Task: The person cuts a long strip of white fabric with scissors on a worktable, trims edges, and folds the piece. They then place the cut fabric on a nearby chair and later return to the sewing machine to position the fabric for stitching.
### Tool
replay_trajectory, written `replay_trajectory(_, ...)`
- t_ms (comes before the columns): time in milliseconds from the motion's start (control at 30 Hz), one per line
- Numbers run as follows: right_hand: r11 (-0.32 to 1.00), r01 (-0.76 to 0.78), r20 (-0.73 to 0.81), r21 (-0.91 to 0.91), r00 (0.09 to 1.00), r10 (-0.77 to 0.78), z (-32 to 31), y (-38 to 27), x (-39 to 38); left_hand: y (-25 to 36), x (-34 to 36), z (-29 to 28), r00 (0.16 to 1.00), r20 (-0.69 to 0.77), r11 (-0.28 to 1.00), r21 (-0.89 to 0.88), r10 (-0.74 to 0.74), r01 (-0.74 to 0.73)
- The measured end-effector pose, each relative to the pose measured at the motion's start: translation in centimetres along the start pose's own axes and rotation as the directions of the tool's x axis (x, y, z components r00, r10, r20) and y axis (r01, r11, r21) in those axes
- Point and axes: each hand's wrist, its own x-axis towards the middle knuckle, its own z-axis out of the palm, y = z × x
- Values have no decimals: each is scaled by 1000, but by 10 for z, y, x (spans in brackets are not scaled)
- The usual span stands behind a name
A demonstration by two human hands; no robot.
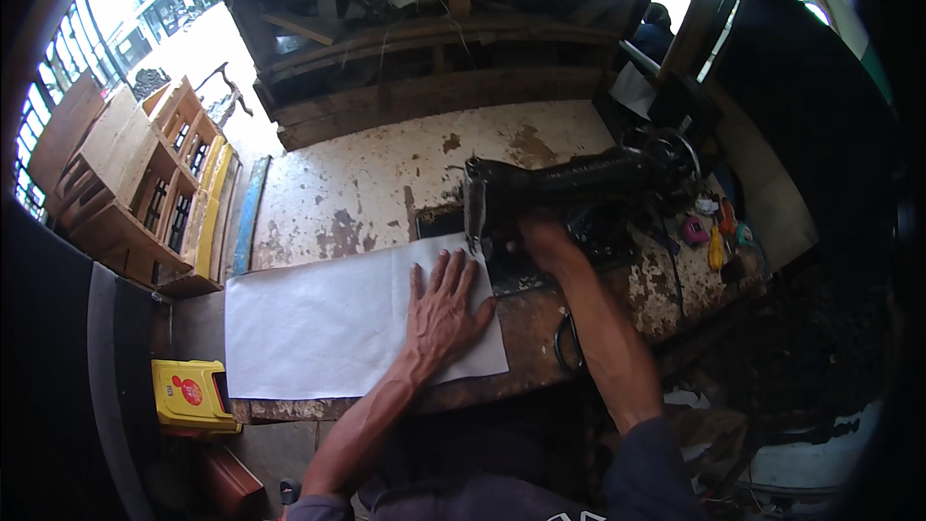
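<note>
A large white rectangular sheet [309,323], cloth or paper I cannot tell, lies flat over the front left of the worn table. My left hand [442,314] rests on its right part, palm down with fingers stretched out. The far right corner of the sheet reaches the needle end of a black sewing machine [579,178]. Under the machine's arm, beside the needle area, is my right hand [545,239]. Its fingers are in shadow and mostly hidden, so whether they grip anything does not show.
Black scissor-like handles [567,342] lie at the table's front edge. Small coloured items, including a pink one [693,230] and a yellow one [716,249], sit right of the machine. Wooden racks [159,188] and a yellow container [188,394] stand left; a wooden shelf [434,82] stands behind.
</note>
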Motion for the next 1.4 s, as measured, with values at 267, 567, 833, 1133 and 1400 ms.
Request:
replay_trajectory(267,597,188,11,780,950,-313,31,2,38,-1,7,-8,999,40,999,-36,-5,7)
replay_trajectory(567,982,180,-611,-52,772,-174,-148,-45,-112,-4,7,-8,998,55,1000,-22,-4,5)
replay_trajectory(833,986,-110,-405,-125,913,50,-306,32,3,-4,6,-9,997,83,1000,-25,4,-2)
replay_trajectory(1133,623,-235,-244,-746,967,72,-295,17,104,8,-16,-18,990,142,999,-38,-3,8)
replay_trajectory(1400,642,-365,-323,-674,928,187,-308,22,60,8,-15,-16,992,125,999,-42,-12,18)
